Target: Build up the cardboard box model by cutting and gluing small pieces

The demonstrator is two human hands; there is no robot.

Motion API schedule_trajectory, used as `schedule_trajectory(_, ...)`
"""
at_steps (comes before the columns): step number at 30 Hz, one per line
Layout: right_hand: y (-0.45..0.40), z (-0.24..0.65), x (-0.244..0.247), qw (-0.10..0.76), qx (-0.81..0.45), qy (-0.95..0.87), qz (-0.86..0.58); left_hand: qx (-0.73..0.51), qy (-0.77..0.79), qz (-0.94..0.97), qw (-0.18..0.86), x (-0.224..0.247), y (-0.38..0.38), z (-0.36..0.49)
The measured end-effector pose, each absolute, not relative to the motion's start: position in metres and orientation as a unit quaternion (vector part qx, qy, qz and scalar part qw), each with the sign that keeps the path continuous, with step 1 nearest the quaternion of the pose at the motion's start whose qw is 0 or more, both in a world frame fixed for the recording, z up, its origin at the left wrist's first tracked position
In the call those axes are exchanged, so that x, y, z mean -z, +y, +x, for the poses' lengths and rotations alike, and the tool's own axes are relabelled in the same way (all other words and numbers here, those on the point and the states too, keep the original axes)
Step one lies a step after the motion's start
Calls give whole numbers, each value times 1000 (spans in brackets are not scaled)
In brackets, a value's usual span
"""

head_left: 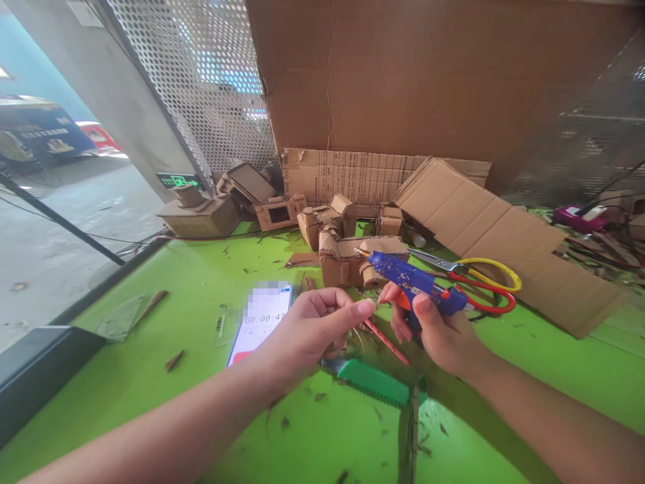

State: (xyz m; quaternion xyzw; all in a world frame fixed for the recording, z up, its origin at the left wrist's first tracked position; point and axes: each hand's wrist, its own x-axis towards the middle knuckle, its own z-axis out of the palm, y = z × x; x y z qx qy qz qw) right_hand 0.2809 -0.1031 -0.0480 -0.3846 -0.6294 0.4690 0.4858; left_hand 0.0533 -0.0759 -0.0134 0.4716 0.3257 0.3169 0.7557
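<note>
My right hand is wrapped round a blue hot glue gun, its nozzle aimed up and to the left. One of its fingertips nearly meets my left hand, whose thumb and fingers are pinched together. Whatever sits in that pinch is too small to make out. Just below lie a red pencil and a green utility knife. A phone with a running timer display lies beside my left hand. Behind the nozzle stands a built-up cardboard piece.
Scissors with yellow and red handles lie right of the glue gun. A large cardboard sheet leans at the right. Several cardboard models, including a box, line the back of the green table. Scraps are scattered about.
</note>
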Motion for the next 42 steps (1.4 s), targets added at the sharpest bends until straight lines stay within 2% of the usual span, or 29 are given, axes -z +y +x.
schedule_trajectory(9, -105, 277, 45, 492, -479, -612, -393, -287, 342, 517, 730, 15, -75, 52)
schedule_trajectory(20, -108, 274, 29, 504, -437, -583, -464, -312, 315, 494, 748, 17, -76, 51)
schedule_trajectory(35, -107, 275, 33, 499, -411, -597, -475, -303, 274, 470, 783, 8, -77, 51)
schedule_trajectory(42, -107, 277, 34, 490, -410, -611, -468, -304, 294, 491, 762, 7, -79, 51)
